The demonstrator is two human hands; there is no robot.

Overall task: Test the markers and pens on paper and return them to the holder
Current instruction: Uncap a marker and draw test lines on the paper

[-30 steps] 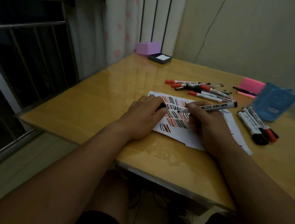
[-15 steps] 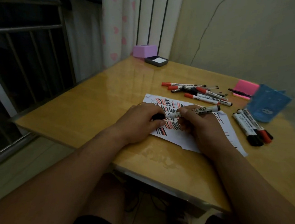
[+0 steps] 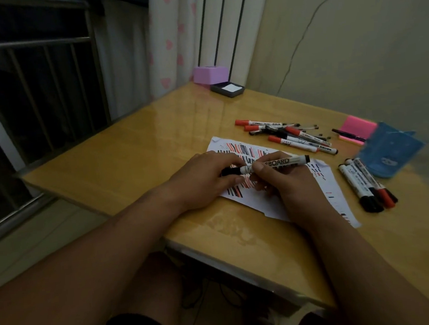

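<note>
As left hand [image 3: 204,182] pinches its cap [image 3: 228,171], right hand [image 3: 289,183] grips marker [image 3: 286,161] lettered "BOARD"

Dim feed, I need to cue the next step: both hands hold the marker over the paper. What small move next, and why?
Probably press the black cap fully onto the marker: the left hand grips the cap, the right hand pinches its barrel, and the two meet in line. Whether the cap has seated, I cannot tell.

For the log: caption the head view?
Left hand on the cap, right hand on the barrel of a black marker, over scribbled paper.
</note>
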